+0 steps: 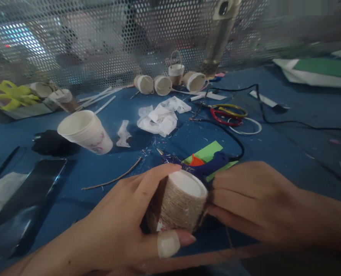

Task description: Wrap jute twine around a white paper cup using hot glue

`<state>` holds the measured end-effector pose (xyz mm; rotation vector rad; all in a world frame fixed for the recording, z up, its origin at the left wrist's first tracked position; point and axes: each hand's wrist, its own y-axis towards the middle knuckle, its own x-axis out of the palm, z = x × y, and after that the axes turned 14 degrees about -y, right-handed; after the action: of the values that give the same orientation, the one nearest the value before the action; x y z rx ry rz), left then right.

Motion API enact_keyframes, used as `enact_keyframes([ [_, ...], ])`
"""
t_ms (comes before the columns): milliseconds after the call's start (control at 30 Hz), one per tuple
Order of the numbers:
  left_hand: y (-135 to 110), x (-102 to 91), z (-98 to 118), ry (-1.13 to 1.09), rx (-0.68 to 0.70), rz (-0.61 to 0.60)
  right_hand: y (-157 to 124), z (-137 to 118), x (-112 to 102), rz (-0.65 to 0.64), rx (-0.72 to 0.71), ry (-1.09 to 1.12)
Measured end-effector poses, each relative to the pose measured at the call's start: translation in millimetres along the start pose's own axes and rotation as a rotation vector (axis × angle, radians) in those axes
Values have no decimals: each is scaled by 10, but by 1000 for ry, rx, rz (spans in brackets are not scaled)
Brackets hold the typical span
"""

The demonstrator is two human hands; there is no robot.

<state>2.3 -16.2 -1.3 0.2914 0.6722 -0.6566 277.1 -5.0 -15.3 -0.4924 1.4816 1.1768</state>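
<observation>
A paper cup wrapped in brown twine [183, 205] is tilted with its white round end up, near the table's front edge. My left hand [135, 214] grips it from the left, fingers over the top and thumb below; the thumb wears a bandage [168, 243]. Against the cup's right side, my right hand [245, 199] is closed, its fingertips at the wound twine. A thin strand hangs below that hand, and what its fingers pinch is mostly hidden. Just behind the cup lies a blue glue gun [216, 163] with an orange trigger, on green paper [209, 150].
Stacked paper cups [85, 130] lean at left, near a dark phone [29, 203] and a twig [112, 179]. Crumpled white tissue [161, 117], scissors [226, 115] and black cable [259, 103] lie farther back. Several twine-wrapped cups [163, 85] line the perforated metal screen [107, 38].
</observation>
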Motion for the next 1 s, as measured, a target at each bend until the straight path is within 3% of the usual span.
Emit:
enact_keyframes([
  [200, -2, 23, 37, -33, -60, 38, -14, -4, 6, 4, -6, 0],
  [1000, 23, -24, 5, -12, 20, -34, -41, -6, 40, 30, 1, 11],
])
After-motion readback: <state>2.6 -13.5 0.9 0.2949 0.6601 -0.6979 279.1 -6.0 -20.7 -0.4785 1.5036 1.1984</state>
